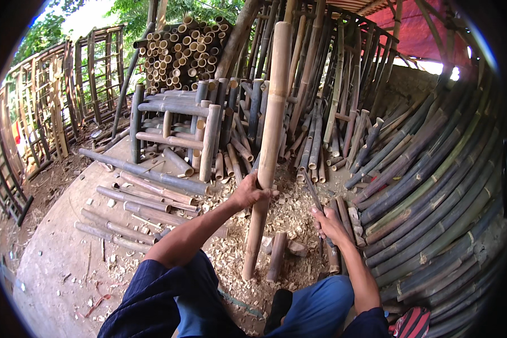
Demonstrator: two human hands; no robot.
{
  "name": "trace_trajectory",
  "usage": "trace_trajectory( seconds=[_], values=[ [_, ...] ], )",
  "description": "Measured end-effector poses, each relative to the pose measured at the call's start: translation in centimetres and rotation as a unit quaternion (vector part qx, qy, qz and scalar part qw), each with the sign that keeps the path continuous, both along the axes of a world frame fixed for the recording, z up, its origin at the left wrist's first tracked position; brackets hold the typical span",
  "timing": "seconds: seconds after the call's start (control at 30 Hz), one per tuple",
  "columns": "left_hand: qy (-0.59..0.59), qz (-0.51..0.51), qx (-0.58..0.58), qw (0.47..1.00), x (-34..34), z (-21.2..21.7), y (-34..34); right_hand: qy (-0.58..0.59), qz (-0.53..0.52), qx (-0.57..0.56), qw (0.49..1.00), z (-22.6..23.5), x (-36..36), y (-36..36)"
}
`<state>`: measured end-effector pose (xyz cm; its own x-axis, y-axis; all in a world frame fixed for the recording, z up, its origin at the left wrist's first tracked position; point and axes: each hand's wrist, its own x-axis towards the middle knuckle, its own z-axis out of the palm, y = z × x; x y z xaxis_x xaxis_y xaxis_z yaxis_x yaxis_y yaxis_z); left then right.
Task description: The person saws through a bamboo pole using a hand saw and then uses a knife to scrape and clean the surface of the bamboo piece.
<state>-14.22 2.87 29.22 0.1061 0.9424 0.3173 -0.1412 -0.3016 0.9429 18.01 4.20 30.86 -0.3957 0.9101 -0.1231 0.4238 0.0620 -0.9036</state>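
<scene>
A long pale bamboo pole (276, 107) stands nearly upright before me, its lower end down among the wood chips. My left hand (252, 191) is wrapped round it below the middle. Over to the right, my right hand (330, 226) is closed on a machete (311, 190), whose dark narrow blade points up and away, apart from the pole. Beside the pole's foot is a short bamboo piece (276, 258), with a wooden block (296, 248) just right of it. Part of the machete's grip is hidden by my fingers.
Cut bamboo lengths (152, 197) lie on the concrete floor (56, 248) at left. Behind them stands a bamboo frame (174, 132), with stacked bamboo tubes (183, 50) farther back. Long dark poles (434, 191) crowd the right side. Chips (225, 248) cover the ground near my feet.
</scene>
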Motion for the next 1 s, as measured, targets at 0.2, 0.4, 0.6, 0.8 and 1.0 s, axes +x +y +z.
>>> trace_trajectory(
  seconds=[0.2, 0.4, 0.6, 0.8, 1.0],
  values=[
    [0.021, 0.067, 0.027, 0.997, 1.1, 2.7, -0.4, 0.008, 0.000, 0.001, 1.000, -0.2, 0.8, 0.3],
    [0.057, 0.073, 0.041, 0.995, -0.7, 1.1, 0.9, 0.014, 0.006, 0.010, 1.000, 0.3, 0.7, -0.3],
    [0.048, 0.121, 0.090, 0.987, -0.6, 0.6, 1.1, 0.010, -0.012, 0.008, 1.000, 0.8, 1.0, -0.9],
    [0.058, 0.118, 0.079, 0.988, -0.9, 0.9, 1.1, 0.015, -0.008, 0.016, 1.000, 0.4, 1.1, -0.6],
    [0.005, 0.057, 0.027, 0.998, -0.3, 2.0, -0.5, 0.027, -0.010, 0.011, 1.000, 0.2, 1.3, -0.5]
  ],
)
